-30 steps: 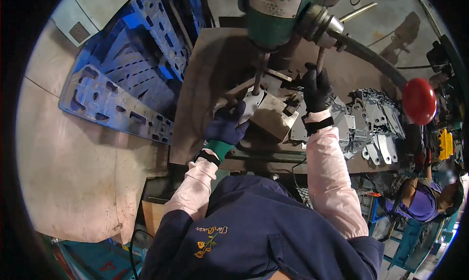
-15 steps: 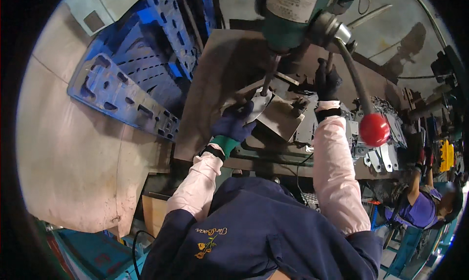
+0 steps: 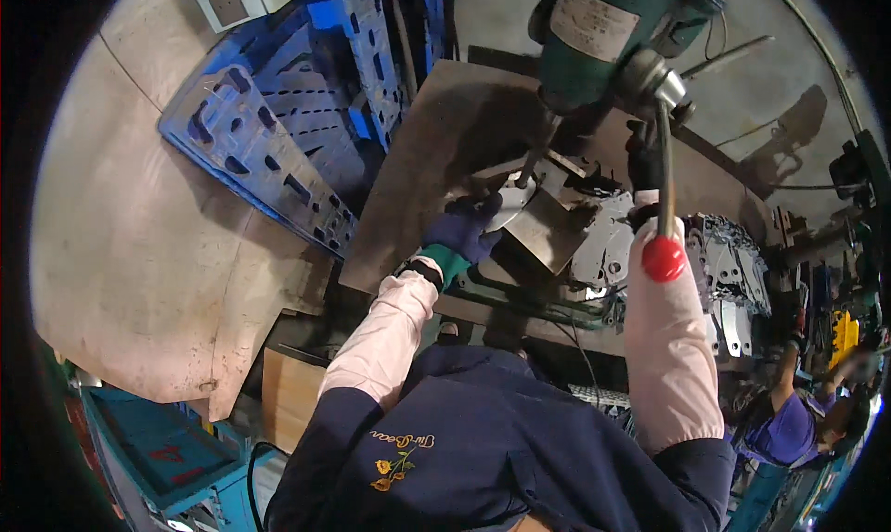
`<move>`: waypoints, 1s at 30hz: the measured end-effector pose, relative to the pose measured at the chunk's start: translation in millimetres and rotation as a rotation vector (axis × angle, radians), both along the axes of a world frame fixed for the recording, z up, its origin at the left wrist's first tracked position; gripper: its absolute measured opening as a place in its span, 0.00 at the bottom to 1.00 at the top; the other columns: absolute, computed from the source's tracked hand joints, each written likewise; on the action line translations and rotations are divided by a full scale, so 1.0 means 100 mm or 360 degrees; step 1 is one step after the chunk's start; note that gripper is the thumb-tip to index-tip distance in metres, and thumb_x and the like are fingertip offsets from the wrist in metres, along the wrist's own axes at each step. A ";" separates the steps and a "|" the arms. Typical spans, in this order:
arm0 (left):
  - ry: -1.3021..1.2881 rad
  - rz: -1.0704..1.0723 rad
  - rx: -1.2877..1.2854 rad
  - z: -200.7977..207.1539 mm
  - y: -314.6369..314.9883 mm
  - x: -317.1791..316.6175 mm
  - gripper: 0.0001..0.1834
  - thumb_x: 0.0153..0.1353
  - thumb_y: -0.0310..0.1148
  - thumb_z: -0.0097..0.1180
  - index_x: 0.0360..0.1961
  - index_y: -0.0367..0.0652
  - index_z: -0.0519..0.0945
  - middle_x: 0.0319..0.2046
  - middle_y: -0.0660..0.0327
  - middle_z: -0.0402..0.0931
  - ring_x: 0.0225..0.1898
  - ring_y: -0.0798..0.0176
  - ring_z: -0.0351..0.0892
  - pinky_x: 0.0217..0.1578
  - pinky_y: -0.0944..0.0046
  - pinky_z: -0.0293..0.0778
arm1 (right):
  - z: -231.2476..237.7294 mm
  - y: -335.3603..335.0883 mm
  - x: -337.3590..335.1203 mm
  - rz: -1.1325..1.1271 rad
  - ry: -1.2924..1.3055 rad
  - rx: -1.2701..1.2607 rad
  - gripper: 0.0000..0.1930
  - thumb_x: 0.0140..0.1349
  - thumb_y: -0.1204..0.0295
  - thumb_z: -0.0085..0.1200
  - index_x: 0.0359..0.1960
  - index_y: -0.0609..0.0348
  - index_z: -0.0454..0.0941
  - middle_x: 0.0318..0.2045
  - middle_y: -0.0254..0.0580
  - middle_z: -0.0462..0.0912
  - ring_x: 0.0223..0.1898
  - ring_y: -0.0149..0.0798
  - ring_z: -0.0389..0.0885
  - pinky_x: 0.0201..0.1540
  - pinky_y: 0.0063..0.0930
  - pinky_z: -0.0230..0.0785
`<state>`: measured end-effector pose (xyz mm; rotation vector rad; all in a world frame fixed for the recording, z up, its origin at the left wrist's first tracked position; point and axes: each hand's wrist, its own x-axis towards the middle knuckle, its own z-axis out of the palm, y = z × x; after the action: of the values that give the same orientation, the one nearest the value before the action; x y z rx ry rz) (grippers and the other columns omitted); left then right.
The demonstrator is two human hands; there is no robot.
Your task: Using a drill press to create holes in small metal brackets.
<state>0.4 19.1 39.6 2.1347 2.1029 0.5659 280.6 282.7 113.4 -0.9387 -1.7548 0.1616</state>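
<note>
My left hand (image 3: 461,228), in a dark blue glove with a green cuff, grips the edge of a small light metal plate (image 3: 512,204). The plate lies beneath the spindle and bit (image 3: 531,166) of a green drill press (image 3: 585,54), beside a block-like metal fixture (image 3: 549,233). My right hand (image 3: 642,156), in a black glove, is closed at a feed lever of the press; the grip is partly hidden. Another lever, tipped with a red ball knob (image 3: 664,259), passes in front of my right forearm.
Flat metal plates (image 3: 603,249) lie right of the fixture, with more stacked parts (image 3: 733,263) farther right. Blue slotted metal frames (image 3: 264,156) stand left of the brown worktable (image 3: 394,217). A co-worker in purple (image 3: 789,430) is at the far right. A teal cart (image 3: 167,444) stands lower left.
The red-knobbed lever has swung left, now crossing over my right forearm. My left hand stays at the plate under the bit. The whole view has shifted slightly.
</note>
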 end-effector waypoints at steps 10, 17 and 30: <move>0.0074 0.0007 -0.0039 -0.03 0.03 0.00 0.39 0.56 0.52 0.57 0.69 0.67 0.58 0.56 0.44 0.72 0.52 0.37 0.74 0.48 0.43 0.74 | 0.09 -1.27 -0.58 0.0631 0.0915 -0.0905 0.20 0.69 0.54 0.50 0.29 0.60 0.75 0.24 0.30 0.75 0.23 0.27 0.72 0.25 0.26 0.65; 0.0116 -0.0009 -0.0291 0.20 0.04 0.02 0.40 0.56 0.53 0.56 0.69 0.64 0.59 0.53 0.44 0.72 0.50 0.38 0.76 0.47 0.43 0.75 | 1.68 -2.36 -0.66 0.1238 0.1303 -0.1575 0.18 0.72 0.59 0.43 0.50 0.61 0.73 0.26 0.32 0.74 0.21 0.23 0.67 0.28 0.18 0.62; -0.0163 -0.0128 0.0096 0.21 -0.89 -0.16 0.35 0.54 0.46 0.61 0.65 0.59 0.67 0.47 0.46 0.75 0.47 0.40 0.76 0.44 0.45 0.75 | 2.30 -1.74 -0.46 0.2430 0.1634 -0.2058 0.14 0.71 0.59 0.46 0.39 0.59 0.69 0.22 0.24 0.62 0.21 0.21 0.59 0.27 0.18 0.55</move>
<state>-15.8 -70.0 60.9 2.1603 1.9620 0.7221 234.3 108.8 343.0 0.0767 -0.8063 2.4178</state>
